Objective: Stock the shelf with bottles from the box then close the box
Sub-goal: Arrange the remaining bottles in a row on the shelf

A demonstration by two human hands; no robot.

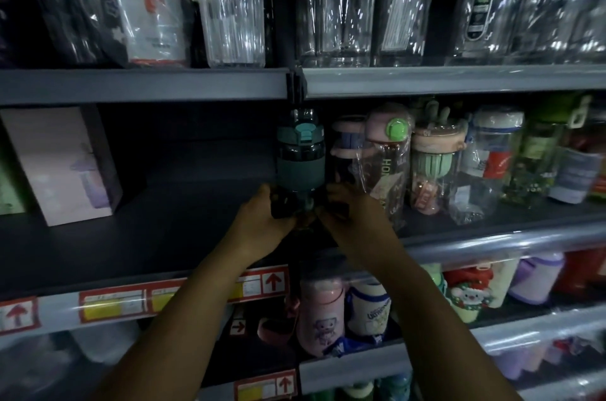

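A dim shop shelf (183,236), its front edge lined by a price strip (114,302), lies bare between a pink box (62,164) and wrapped bottles (387,154). The left hand (262,223) and right hand (351,213) curl their fingers round the base of an upright teal bottle (300,158) — just beside the wrapped row.

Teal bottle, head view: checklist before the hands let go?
1. The teal bottle upright: ok.
2. Held on both sides: ok, left hand and right hand grip its base.
3. Base flat on the shelf: cannot tell, the hands cover it.
4. Room on its left: ok, bare shelf as far as the pink carton.
5. Gap to the wrapped pink bottle on its right: cannot tell, they look very close.
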